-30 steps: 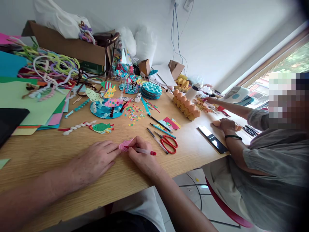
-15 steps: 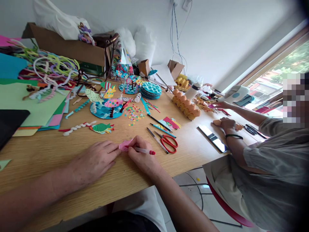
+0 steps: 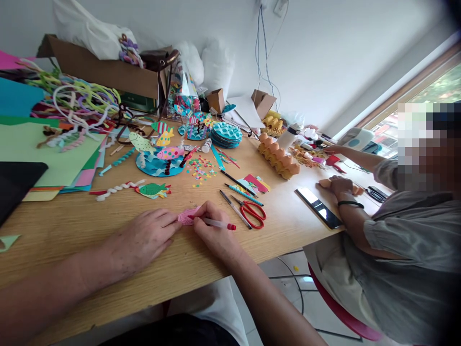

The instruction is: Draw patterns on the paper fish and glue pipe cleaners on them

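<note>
A small pink paper piece covered in fine marks lies on the table in front of me. My left hand rests flat with its fingers stretched out, the fingertips on the left end of the paper. Pinched in my right hand is a pen with a red cap end, its red tip on the pink paper. The paper's right end is partly hidden by that hand. Just beyond lie red-handled scissors, a clear pen and a green paper fish on a twisted pipe cleaner.
A blue stand with paper fish stands behind, beside scattered confetti dots. Coloured paper sheets are stacked at left. An egg carton and phone lie at right, near a co-worker holding an orange piece.
My right hand and the pen have shifted very slightly along the pink paper. The co-worker has leaned forward, with the far arm moving near the red pieces. My left hand stays in place.
</note>
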Motion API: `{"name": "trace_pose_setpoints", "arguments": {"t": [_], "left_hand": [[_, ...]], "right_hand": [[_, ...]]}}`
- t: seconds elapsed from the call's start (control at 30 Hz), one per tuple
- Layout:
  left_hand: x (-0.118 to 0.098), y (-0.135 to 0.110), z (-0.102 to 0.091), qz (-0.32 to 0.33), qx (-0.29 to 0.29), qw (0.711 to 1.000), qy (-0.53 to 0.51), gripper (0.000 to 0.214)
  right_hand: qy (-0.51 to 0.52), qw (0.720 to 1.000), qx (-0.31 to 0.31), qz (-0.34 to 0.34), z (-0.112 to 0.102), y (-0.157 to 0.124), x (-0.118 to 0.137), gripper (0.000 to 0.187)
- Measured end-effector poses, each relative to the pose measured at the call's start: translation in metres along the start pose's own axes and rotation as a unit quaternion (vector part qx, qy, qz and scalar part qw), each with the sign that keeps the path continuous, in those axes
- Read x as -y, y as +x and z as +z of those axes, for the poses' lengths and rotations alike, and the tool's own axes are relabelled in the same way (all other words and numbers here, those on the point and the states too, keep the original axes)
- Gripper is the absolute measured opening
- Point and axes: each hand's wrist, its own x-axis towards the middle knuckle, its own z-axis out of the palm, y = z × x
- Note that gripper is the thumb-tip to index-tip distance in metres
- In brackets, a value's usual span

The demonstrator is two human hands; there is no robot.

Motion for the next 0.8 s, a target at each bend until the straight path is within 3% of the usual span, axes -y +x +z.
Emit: {"name": "trace_pose_setpoints", "arguments": {"t": [0.8], "left_hand": [[-0.0024, 0.0021, -0.0012, 0.021, -0.002, 0.999, 0.032, 0.035]], "right_hand": [[-0.021, 1.000, 0.009, 0.006, 0.0043, 0.0027, -0.0019, 0.014]]}}
